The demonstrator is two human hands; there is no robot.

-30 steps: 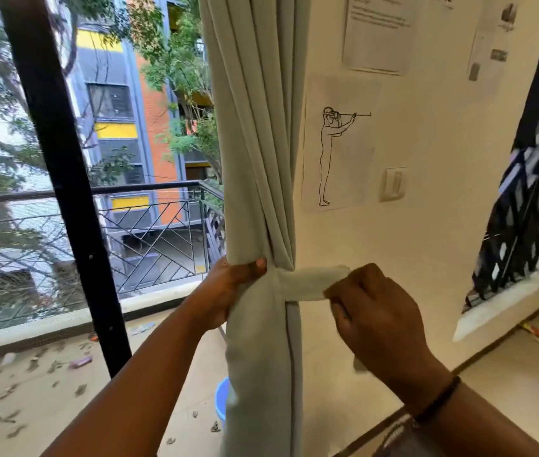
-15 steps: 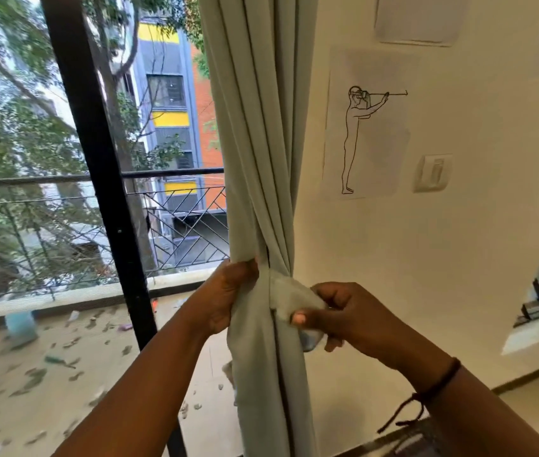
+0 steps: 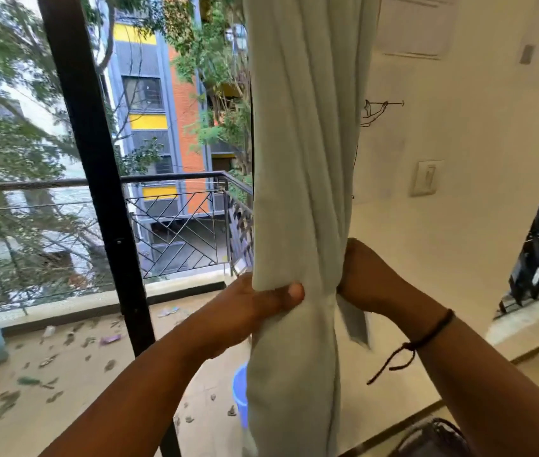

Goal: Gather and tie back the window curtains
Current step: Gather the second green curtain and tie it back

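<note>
The gathered curtain [image 3: 301,199] hangs right of the black window frame [image 3: 96,179], pinched by the closed left hand [image 3: 255,308]. The tie strip [image 3: 355,321], earlier stretched rightward, now dangles; the right hand [image 3: 365,275] is closed at the cinch, so the knot seems nearly set.

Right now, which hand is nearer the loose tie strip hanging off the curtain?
Right. The right hand is at the strip, which hangs just below it; the left hand grips the curtain on its far side.

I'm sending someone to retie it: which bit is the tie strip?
Find the pale gathered curtain beside the black window frame. At its pinched waist, by the right hand, a short flat tie strip hangs loose, unlike the folds.
</note>
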